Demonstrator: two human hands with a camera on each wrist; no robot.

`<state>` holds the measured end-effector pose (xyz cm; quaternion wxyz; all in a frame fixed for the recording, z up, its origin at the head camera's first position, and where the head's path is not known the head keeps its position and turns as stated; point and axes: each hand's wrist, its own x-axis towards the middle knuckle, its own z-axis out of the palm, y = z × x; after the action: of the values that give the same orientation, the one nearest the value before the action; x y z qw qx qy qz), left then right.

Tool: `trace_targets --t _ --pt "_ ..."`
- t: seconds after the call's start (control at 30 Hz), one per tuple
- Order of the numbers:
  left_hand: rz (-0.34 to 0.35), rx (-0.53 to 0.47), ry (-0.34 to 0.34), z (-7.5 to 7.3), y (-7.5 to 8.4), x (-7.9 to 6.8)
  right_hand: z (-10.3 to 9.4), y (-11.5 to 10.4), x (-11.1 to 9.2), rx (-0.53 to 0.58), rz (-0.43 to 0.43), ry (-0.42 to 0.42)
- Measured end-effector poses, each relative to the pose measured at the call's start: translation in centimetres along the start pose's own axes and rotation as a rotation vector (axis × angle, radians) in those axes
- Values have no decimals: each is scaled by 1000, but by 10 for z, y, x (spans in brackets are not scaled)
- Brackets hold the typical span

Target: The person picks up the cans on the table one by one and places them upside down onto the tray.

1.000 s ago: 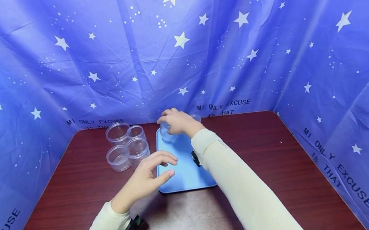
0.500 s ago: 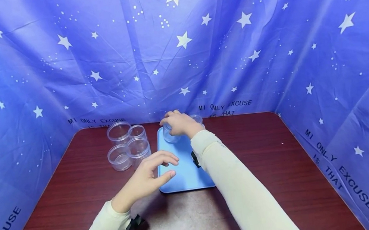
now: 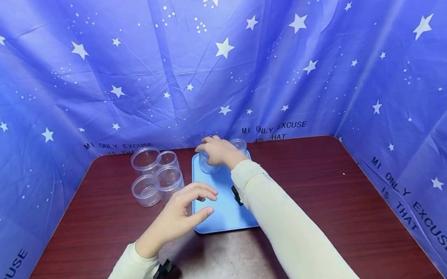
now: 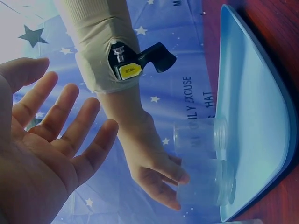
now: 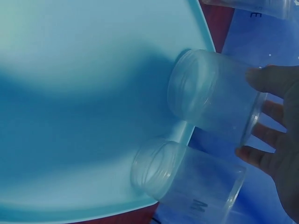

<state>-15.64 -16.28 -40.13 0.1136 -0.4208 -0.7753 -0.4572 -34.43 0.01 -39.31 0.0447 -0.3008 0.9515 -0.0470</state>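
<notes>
At the far end of the blue tray (image 3: pixel 227 214), my right hand (image 3: pixel 220 151) grips a clear plastic jar (image 3: pixel 210 167) from above. In the right wrist view, thumb and fingers (image 5: pixel 259 78) lie about the jar's upper end, while its ridged end is against the tray. A second clear jar (image 5: pixel 201 184) stands close beside it on the tray, partly hidden behind my wrist in the head view. Over the tray's left edge hovers my left hand (image 3: pixel 180 214), fingers loosely bent and holding nothing.
Several clear jars (image 3: pixel 146 193) stand grouped on the dark red wooden table (image 3: pixel 305 181), left of the tray. A blue curtain (image 3: pixel 181 53) with white stars encloses the back and sides. A black device (image 4: pixel 126 63) is strapped at the right wrist.
The right hand has come down very slightly with the jar at the tray's far end. My left hand keeps its pose, and the head view has shifted a little.
</notes>
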Motion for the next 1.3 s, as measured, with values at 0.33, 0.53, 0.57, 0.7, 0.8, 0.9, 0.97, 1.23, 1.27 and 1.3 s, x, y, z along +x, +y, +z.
trace_targets --t 0.33,0.53,0.57,0.7,0.8,0.9,0.97,1.23,1.27,1.3 --pt "3 -5 -9 1 0 1 10 4 0 -28 12 4" --pt "1 -14 -20 2 1 1 13 4 0 -21 26 12" --pt "1 -13 -21 2 1 1 13 4 0 -20 29 12" --pt "2 -1 -17 1 2 2 9 2 -1 -24 22 22" --pt "-3 5 -12 0 2 2 2 -1 -3 -35 2 40" --pt "-9 3 -13 0 2 2 -7 -3 -6 -45 -22 73" --pt "-10 3 -14 1 2 1 -14 -4 -9 -44 -34 95" --pt "-8 6 -14 1 1 1 -50 -3 -30 -28 -99 203" --pt "-9 9 -14 0 1 1 -55 -2 -34 -34 -110 218" --pt "-11 11 -13 0 1 2 -60 -1 -39 -37 -122 232"
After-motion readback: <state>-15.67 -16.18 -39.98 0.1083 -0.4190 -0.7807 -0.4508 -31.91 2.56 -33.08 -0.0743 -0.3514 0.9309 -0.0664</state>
